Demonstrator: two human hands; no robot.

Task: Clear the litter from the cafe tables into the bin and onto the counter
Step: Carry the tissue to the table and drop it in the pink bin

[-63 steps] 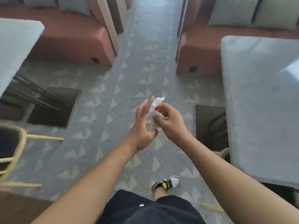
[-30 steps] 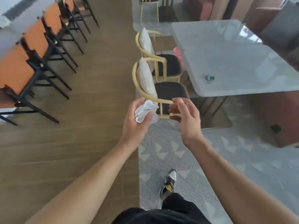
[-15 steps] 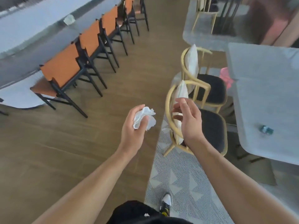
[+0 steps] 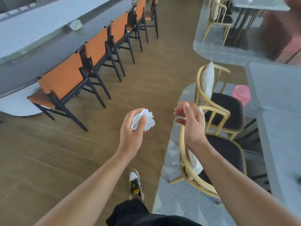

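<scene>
My left hand (image 4: 132, 131) grips a crumpled white tissue (image 4: 147, 119) in front of me, above the wooden floor. A little to its right my right hand (image 4: 191, 123) hangs empty with relaxed, loosely curved fingers, apart from the tissue. A pink bin (image 4: 241, 93) stands on the floor at the right, beside the grey cafe table (image 4: 280, 115). The long dark counter (image 4: 40, 53) runs along the left, and a pale crumpled item (image 4: 76, 25) lies on it. A small green object (image 4: 298, 180) shows at the table's right edge.
Orange-backed black chairs (image 4: 65, 84) line the counter. Two yellow-framed chairs (image 4: 216, 101) with black seats and white cushions stand between me and the grey table. A patterned grey rug (image 4: 179, 198) lies under them. Another table and chairs (image 4: 218, 17) stand further back.
The tissue passed from my right hand to my left, which now holds it alone. My view swung left from the booth aisle to the counter, and my hands have drawn apart.
</scene>
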